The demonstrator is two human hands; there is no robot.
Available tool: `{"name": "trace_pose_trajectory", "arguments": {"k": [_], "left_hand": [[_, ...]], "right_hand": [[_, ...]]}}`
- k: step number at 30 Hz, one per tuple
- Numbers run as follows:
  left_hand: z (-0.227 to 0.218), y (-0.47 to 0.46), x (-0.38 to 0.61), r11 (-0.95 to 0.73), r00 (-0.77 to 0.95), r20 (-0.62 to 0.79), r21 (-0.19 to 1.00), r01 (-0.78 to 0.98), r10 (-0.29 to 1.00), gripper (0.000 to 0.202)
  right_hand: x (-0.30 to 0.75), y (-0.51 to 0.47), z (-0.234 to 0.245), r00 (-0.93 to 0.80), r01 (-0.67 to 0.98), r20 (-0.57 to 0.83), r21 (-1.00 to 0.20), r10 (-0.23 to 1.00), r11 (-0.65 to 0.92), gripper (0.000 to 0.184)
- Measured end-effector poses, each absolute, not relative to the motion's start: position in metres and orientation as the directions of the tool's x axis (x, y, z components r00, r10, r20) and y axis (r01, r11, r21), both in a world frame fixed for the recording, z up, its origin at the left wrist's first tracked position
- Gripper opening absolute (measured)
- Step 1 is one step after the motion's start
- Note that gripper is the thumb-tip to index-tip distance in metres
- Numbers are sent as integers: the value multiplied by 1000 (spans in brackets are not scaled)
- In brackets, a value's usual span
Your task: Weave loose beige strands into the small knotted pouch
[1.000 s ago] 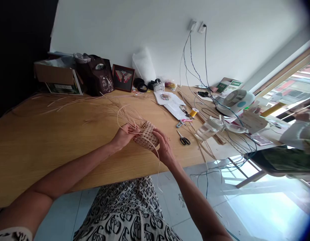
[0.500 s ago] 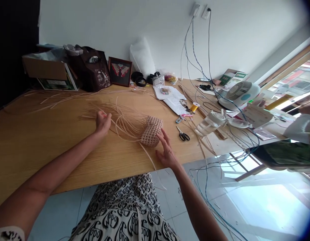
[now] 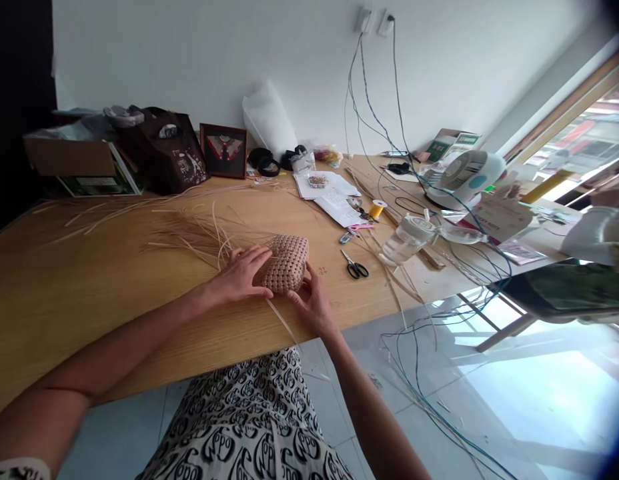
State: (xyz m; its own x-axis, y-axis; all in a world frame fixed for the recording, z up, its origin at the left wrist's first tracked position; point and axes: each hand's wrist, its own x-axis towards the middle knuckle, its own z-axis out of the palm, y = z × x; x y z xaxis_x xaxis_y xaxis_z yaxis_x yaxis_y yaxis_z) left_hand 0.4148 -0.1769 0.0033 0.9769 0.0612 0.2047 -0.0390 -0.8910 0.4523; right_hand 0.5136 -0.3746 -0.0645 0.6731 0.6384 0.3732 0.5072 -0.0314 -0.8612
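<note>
A small beige woven piece [image 3: 287, 263] with a knobbly surface rests on the wooden table in front of me. From its left end, many long thin strands [image 3: 189, 233] fan out to the left. My left hand [image 3: 242, 273] lies over the strands where they meet the weave, fingers stretched out flat and thumb apart at the lower edge. My right hand [image 3: 314, 303] grips the right lower corner, thumb at the front and fingers round the right side. One loose strip [image 3: 284, 320] runs from the piece toward the table's front edge.
Black-handled scissors [image 3: 356, 268] lie to the right, near a yellow thread spool [image 3: 376, 209], papers [image 3: 339, 210] and a clear water jug [image 3: 407, 239]. A white fan [image 3: 464, 180] stands farther right. Along the wall are a dark bag [image 3: 162, 150], a box [image 3: 72, 157] and a framed picture [image 3: 223, 152].
My left hand has come right from the loose strands to the woven piece's left end. My right hand has closed round its right corner. The view has shifted slightly.
</note>
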Motion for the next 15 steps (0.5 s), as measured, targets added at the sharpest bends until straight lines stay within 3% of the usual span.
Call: {"name": "trace_pose_trajectory", "arguments": {"k": [3, 7, 11, 15], "left_hand": [[9, -167, 431, -874, 999, 36, 486, -23, -7, 84], [13, -161, 441, -756, 997, -68, 655, 17, -36, 89], [4, -169, 442, -554, 997, -65, 832, 39, -28, 88], [-1, -190, 443, -508, 995, 41, 861, 9, 86, 84]], "right_hand": [[513, -374, -61, 691, 459, 347, -889, 634, -13, 75], [515, -374, -60, 695, 453, 344, -891, 631, -13, 73], [517, -374, -65, 695, 454, 360, -891, 623, 8, 75], [519, -375, -71, 709, 436, 370, -899, 601, 39, 75]]}}
